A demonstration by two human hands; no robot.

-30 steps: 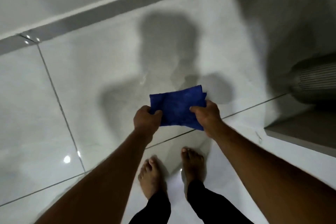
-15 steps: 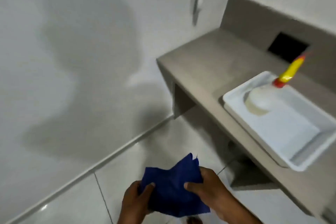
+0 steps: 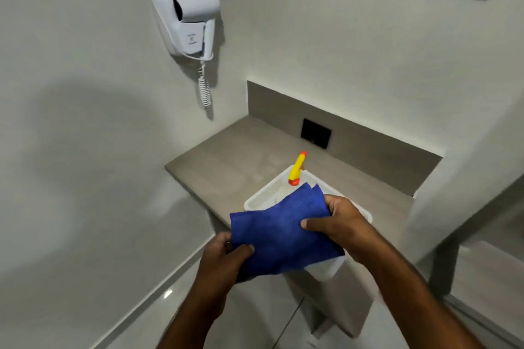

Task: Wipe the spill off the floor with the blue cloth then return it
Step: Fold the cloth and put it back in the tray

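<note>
wall (image 3: 85, 150): plain white, fills left and top; broad soft shadow across its lower left.
floor (image 3: 255, 314): glossy pale tile, seen bottom centre between the arms; a grout line runs through it, bright glint near the skirting on the left.
counter (image 3: 226, 161): grey-beige ledge in the corner, low upstand of the same colour behind it, black plate (image 3: 316, 133) set into that upstand.
hair dryer (image 3: 190, 13): white, seated in a wall cradle upper left, coiled cord hanging straight down below it.
tray (image 3: 256, 198): white rectangular tub on the counter near its front edge; near end pokes out past the cloth, most of the inside hidden by cloth and hands.
blue cloth (image 3: 278, 232): held in the air in front of and above the tray, folded, layered corners sticking up at the far end; not on the floor, not in the tray.
right hand (image 3: 340, 224): clamped on the cloth's right edge, thumb flat across the top face, fingers behind.
left hand (image 3: 224, 261): pinching the cloth's lower-left corner, thumb on top, fingers curled under.
spray bottle (image 3: 296, 168): yellow nozzle with orange tip and collar, standing at the tray's far end, just beyond the cloth's top corner; body mostly hidden.
</note>
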